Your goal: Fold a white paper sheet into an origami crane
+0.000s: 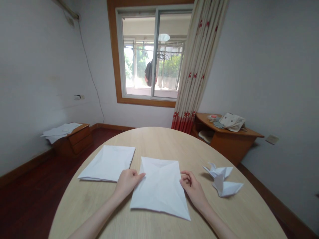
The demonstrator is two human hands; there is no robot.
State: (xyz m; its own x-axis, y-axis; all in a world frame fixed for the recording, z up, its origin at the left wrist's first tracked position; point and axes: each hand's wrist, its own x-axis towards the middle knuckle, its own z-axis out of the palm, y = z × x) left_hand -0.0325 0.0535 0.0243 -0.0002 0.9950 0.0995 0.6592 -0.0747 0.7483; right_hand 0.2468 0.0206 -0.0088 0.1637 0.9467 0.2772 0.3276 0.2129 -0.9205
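A creased white sheet of paper [159, 189] lies in front of me on the round table [159, 139], with fold lines running across it. My left hand [128, 181] grips its left edge, thumb on top and the other fingers curled at the side. At the right edge, my right hand [193, 187] has bent fingers, with the fingertips and thumb at the paper's border. Left of the sheet rests a stack of white paper [109, 162], close behind my left hand. To the right stand folded white paper birds [228, 188], overlapping each other, apart from my right hand.
Beyond the table on the right is a wooden corner desk [231, 132] with a cloth bag [233, 121] on it. A low drawer cabinet [79, 139] topped with papers stands at the left wall. A window [139, 66] and a long curtain [196, 66] are at the back.
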